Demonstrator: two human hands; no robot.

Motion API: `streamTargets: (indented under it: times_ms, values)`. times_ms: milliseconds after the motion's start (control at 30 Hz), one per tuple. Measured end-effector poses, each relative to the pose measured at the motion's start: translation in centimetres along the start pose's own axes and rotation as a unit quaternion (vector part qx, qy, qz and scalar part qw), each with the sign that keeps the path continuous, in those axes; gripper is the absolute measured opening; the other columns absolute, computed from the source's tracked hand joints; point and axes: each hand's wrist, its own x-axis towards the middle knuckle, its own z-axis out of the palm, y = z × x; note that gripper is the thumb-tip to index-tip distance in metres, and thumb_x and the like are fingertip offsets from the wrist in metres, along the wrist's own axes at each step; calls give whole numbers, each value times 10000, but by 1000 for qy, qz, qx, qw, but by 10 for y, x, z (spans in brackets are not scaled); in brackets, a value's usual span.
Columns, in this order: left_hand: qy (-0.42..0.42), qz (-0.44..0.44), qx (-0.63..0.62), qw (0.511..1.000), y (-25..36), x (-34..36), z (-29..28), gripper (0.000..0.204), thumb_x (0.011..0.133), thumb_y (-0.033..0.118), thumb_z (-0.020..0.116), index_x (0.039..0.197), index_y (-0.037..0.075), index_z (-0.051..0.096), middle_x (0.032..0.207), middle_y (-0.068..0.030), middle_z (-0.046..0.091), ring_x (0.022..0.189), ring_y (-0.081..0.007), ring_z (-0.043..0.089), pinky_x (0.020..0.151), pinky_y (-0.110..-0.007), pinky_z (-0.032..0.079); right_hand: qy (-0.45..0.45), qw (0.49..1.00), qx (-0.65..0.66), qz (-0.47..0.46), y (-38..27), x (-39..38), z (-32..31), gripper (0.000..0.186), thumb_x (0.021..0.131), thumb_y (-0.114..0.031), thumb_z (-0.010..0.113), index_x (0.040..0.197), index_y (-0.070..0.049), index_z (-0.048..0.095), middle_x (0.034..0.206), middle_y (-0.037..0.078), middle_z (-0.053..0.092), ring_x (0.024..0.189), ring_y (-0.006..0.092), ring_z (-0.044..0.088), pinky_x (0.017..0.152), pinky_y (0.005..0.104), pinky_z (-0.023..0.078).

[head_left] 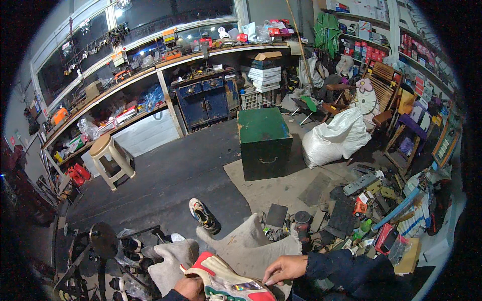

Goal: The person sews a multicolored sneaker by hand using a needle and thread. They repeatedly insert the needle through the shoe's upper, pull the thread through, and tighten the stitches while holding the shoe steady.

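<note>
At the bottom centre I hold a cream sneaker with red and green panels and a shiny side patch. My left hand is closed on it at the lower left, partly cut off by the picture's edge. My right hand is bent over the shoe's right part with thumb and forefinger pinched at its edge; whatever small bit lies between them is too small to make out. Grey cloth lies beneath and behind the shoe. Another sneaker sits on the dark floor ahead.
A green box, white sack and plastic stool stand ahead. A cluttered workbench lines the back. Tools and scrap pile at right. A metal machine with shoes around it stands at lower left.
</note>
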Motion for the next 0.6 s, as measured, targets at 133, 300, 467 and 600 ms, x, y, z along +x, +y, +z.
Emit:
streamTargets:
  times_ms: [133,300,467,600]
  values:
    - [23,65,-43,997,-9,-1,0,303,705,166,731,976,53,658,911,-196,684,872,-403,674,760,-456,550,7,1000,14,1,-2,-3,0,287,1000,-240,639,1229,-72,685,829,-31,636,692,35,533,632,236,433]
    - [108,29,-85,990,1,-16,-6,218,682,53,700,894,48,654,796,-163,649,755,-368,666,627,-421,509,0,1000,16,18,6,-4,-1,297,995,-250,647,1230,-71,686,818,-35,634,693,38,535,630,231,430]
    - [23,-23,98,995,3,-11,0,335,667,193,759,967,79,663,876,-141,680,789,-364,681,661,-450,550,11,1000,19,-18,14,-1,-1,285,972,-275,662,1171,-73,701,918,-10,687,660,50,571,591,248,459]
    - [43,14,76,996,-1,-11,1,403,689,305,763,1019,99,659,951,-142,691,803,-371,684,682,-469,565,15,999,16,-39,18,-2,-1,288,969,-275,668,1170,-72,703,908,-14,682,681,49,579,592,244,466]
